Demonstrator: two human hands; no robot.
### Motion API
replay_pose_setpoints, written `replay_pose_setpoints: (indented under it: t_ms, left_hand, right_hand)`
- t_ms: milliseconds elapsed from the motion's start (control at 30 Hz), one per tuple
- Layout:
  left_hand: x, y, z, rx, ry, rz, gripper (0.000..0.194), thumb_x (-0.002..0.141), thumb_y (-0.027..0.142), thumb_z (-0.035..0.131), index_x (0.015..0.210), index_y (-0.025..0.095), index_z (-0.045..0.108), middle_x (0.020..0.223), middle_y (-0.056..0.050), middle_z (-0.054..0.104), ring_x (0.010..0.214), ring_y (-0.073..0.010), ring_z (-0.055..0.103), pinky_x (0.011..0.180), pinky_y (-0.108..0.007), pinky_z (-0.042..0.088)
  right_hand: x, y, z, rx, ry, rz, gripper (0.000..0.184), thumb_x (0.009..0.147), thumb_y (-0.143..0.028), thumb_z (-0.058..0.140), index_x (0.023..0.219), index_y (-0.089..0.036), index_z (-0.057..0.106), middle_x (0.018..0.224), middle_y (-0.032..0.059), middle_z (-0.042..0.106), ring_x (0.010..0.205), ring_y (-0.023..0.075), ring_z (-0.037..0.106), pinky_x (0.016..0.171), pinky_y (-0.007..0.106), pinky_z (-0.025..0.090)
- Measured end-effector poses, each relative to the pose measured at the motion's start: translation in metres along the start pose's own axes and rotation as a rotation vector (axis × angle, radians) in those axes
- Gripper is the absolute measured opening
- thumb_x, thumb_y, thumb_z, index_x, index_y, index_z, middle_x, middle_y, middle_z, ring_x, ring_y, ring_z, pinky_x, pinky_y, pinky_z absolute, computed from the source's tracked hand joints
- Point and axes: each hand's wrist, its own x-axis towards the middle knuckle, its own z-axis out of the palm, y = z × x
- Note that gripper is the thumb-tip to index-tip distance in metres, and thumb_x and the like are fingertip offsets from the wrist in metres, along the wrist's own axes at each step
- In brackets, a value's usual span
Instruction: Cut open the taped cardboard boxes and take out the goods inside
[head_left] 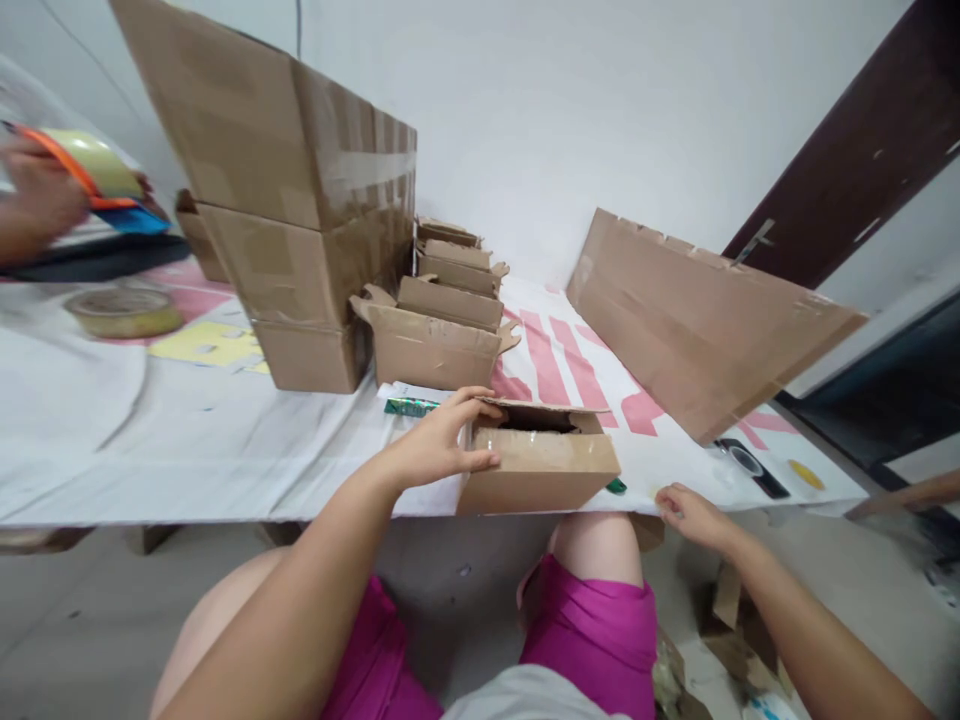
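A small brown cardboard box (547,465) sits at the table's near edge, its top partly open. My left hand (442,440) grips the box's left end, thumb on the side and fingers over the top. At the table edge just right of the box rests my right hand (686,513), fingers curled, and I cannot make out anything in it. A green packet (409,406) lies just behind my left hand.
Tall taped cartons (300,190) are stacked at the back left, with several small open boxes (439,330) beside them. A flattened cardboard sheet (697,320) leans at the right. Another person's hand (37,195) holds a tape dispenser at far left, near a tape roll (124,312). Another tape roll (742,460) lies at right.
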Motion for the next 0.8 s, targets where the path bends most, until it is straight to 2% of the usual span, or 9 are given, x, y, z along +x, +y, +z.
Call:
replay_pose_setpoints:
  t_ms: [133, 267, 333, 400, 467, 533, 600, 800]
  left_hand:
    - [-0.001, 0.001, -0.001, 0.045, 0.034, 0.076, 0.034, 0.071, 0.042, 0.074, 0.096, 0.019, 0.066, 0.136, -0.012, 0.053, 0.131, -0.0299, 0.045, 0.11, -0.047, 0.037]
    - [0.0, -0.001, -0.003, 0.058, -0.001, 0.218, 0.031, 0.072, 0.04, 0.076, 0.095, 0.021, 0.071, 0.123, -0.009, 0.065, 0.129, -0.0276, 0.048, 0.111, -0.047, 0.035]
    - [0.001, -0.002, -0.004, 0.076, -0.022, 0.219, 0.029, 0.073, 0.039, 0.075, 0.095, 0.021, 0.072, 0.121, -0.008, 0.067, 0.126, -0.0267, 0.052, 0.111, -0.046, 0.036]
    - [0.002, -0.002, -0.004, 0.095, -0.025, 0.196, 0.028, 0.074, 0.038, 0.074, 0.096, 0.021, 0.073, 0.121, -0.008, 0.067, 0.125, -0.0265, 0.052, 0.111, -0.046, 0.036]
    - [0.002, -0.003, -0.004, 0.103, -0.024, 0.176, 0.028, 0.074, 0.038, 0.074, 0.097, 0.021, 0.074, 0.121, -0.008, 0.068, 0.125, -0.0264, 0.053, 0.111, -0.046, 0.036]
    - [0.002, -0.004, -0.004, 0.102, -0.024, 0.165, 0.028, 0.073, 0.038, 0.074, 0.096, 0.022, 0.074, 0.121, -0.008, 0.067, 0.125, -0.0264, 0.052, 0.112, -0.046, 0.036]
    - [0.002, -0.004, -0.004, 0.096, -0.027, 0.153, 0.029, 0.073, 0.04, 0.074, 0.096, 0.022, 0.074, 0.122, -0.008, 0.067, 0.126, -0.027, 0.051, 0.111, -0.047, 0.036]
    - [0.003, -0.004, -0.003, 0.055, -0.03, 0.136, 0.029, 0.074, 0.041, 0.073, 0.096, 0.022, 0.074, 0.12, -0.008, 0.068, 0.126, -0.0271, 0.052, 0.11, -0.047, 0.037]
  right_hand:
    - [0.009, -0.004, -0.013, -0.015, 0.022, 0.01, 0.021, 0.08, -0.031, 0.051, 0.077, -0.018, 0.067, 0.077, 0.0075, 0.066, 0.068, 0.0198, 0.062, 0.066, 0.032, 0.048]
    - [0.022, -0.024, -0.036, -0.03, 0.227, 0.017, 0.035, 0.09, -0.037, 0.038, 0.095, -0.016, 0.065, 0.097, 0.0131, 0.065, 0.088, 0.0242, 0.062, 0.08, 0.038, 0.047]
    - [0.025, -0.048, -0.05, 0.015, 0.39, -0.08, 0.033, 0.092, -0.04, 0.038, 0.097, -0.019, 0.063, 0.099, 0.0113, 0.064, 0.094, 0.024, 0.061, 0.083, 0.037, 0.047]
    - [0.026, -0.079, -0.064, 0.076, 0.56, -0.244, 0.028, 0.092, -0.039, 0.042, 0.095, -0.021, 0.063, 0.095, 0.0087, 0.065, 0.094, 0.0232, 0.061, 0.083, 0.037, 0.048]
    - [0.026, -0.112, -0.077, 0.113, 0.646, -0.398, 0.021, 0.092, -0.035, 0.046, 0.094, -0.022, 0.063, 0.093, 0.0072, 0.066, 0.093, 0.0225, 0.061, 0.083, 0.037, 0.048]
    - [0.027, -0.143, -0.088, 0.147, 0.636, -0.497, 0.018, 0.092, -0.033, 0.048, 0.095, -0.022, 0.063, 0.093, 0.007, 0.066, 0.092, 0.0222, 0.061, 0.082, 0.037, 0.048]
    - [0.03, -0.168, -0.095, 0.196, 0.568, -0.546, 0.018, 0.092, -0.033, 0.049, 0.097, -0.023, 0.063, 0.095, 0.0076, 0.066, 0.093, 0.0223, 0.061, 0.081, 0.037, 0.049]
    - [0.059, -0.214, -0.1, 0.419, 0.247, -0.533, 0.018, 0.087, -0.032, 0.052, 0.096, -0.022, 0.064, 0.095, 0.0063, 0.067, 0.089, 0.0203, 0.061, 0.078, 0.036, 0.049]
